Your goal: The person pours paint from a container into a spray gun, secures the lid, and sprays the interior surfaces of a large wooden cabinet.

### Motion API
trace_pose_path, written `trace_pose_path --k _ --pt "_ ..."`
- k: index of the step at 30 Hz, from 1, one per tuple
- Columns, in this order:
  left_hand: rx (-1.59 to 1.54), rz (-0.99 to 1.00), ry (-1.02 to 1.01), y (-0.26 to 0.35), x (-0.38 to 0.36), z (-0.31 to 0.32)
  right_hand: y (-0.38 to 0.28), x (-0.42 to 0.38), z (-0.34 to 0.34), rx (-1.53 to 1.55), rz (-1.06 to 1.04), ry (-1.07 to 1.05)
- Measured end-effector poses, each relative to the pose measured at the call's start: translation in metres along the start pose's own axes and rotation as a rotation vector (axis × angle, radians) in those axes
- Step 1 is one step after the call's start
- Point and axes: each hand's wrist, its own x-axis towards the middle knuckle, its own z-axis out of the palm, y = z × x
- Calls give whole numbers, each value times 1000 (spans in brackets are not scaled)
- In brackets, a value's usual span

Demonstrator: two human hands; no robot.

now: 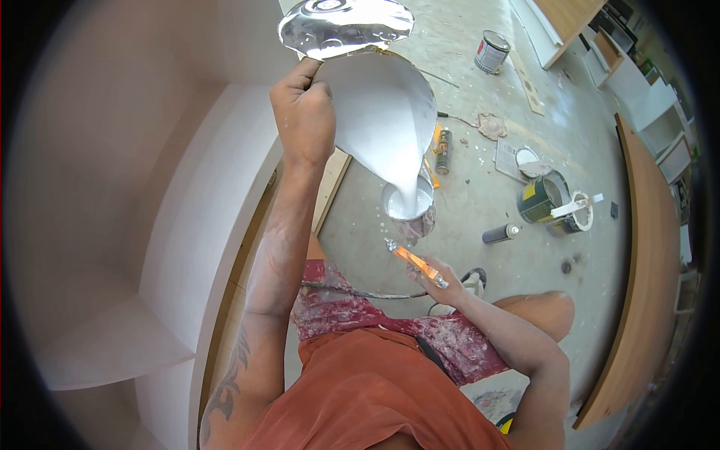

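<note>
Closed on the rim of a large metal can point(375, 97), my left hand point(304, 116) holds it tilted. White liquid point(406, 169) pours from the can's lip into a small container point(409, 214) on the floor. A shiny bent lid point(345, 26) stands up at the can's far edge. My right hand point(439, 281) grips an orange tool point(418, 264) with metallic ends, below and to the right of the small container. The hidden underside of the large can cannot be seen.
A white panelled structure point(202, 180) fills the left side. To the right on the floor are a green can point(537, 199), a white-rimmed pot point(583, 217), a dark spray can point(500, 234) and a black canister point(444, 152). A paint can point(492, 52) stands farther back; a wooden panel point(645, 262) is at right.
</note>
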Motion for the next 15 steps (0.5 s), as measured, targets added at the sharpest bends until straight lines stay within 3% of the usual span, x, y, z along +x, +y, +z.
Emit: trace_pose_path --k 15 --pt "-99 -91 0 -2 9 -4 -9 5 -6 19 -14 -6"
